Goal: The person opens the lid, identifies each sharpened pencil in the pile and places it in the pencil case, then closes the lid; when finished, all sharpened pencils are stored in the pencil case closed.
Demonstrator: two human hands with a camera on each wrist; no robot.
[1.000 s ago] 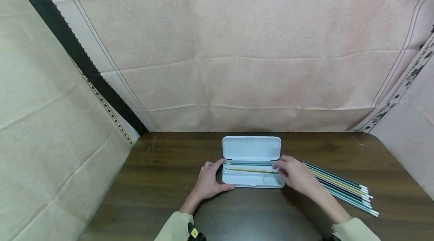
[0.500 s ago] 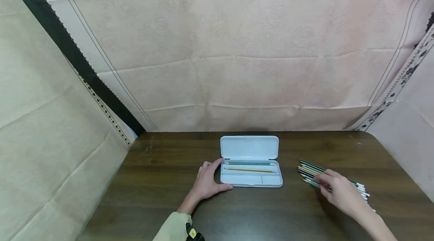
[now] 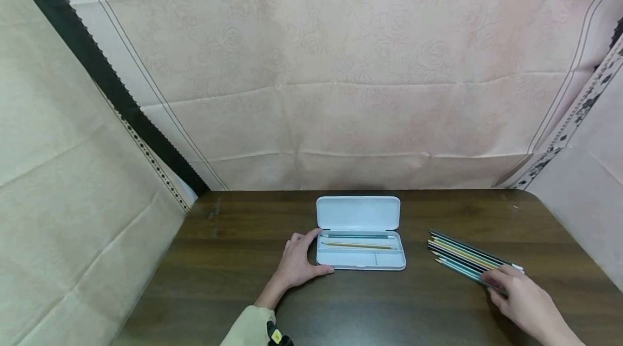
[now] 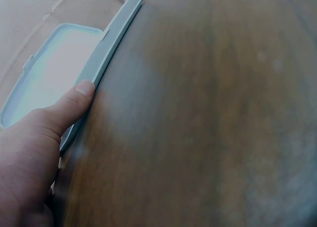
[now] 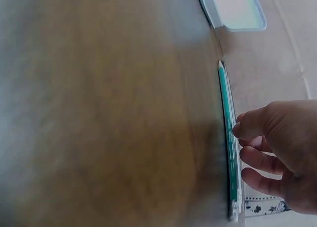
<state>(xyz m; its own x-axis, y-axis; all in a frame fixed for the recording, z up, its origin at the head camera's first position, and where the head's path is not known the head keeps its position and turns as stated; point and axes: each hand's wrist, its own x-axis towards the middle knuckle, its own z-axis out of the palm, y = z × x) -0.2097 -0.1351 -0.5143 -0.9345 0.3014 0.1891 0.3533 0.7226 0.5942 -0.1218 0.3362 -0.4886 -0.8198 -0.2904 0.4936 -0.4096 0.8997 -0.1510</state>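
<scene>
In the head view, an open light-blue pencil case point(image 3: 342, 260) lies at the middle of the table, lid tipped back. A teal pencil point(image 3: 357, 236) and a yellow pencil point(image 3: 360, 245) lie lengthwise inside it. My left hand point(image 3: 298, 265) holds the case's left end, thumb on the front edge and forefinger at the back; the left wrist view shows the thumb against the rim. To the right lies a slanting bundle of several pencils point(image 3: 459, 254), green, black and yellow. My right hand point(image 3: 523, 297) is over their near ends, bent fingertips touching a green pencil point(image 5: 228, 133) from above.
The brown wooden table point(image 3: 233, 292) extends around the case and pencils. Behind it hangs a pale patterned cloth point(image 3: 365, 119), with another cloth point(image 3: 87, 200) at the left. The case's front part has small divided compartments.
My right hand has left the pencil case, moved right to the pencil bundle, then slid toward the pencils' near ends. My left hand stays on the case.
</scene>
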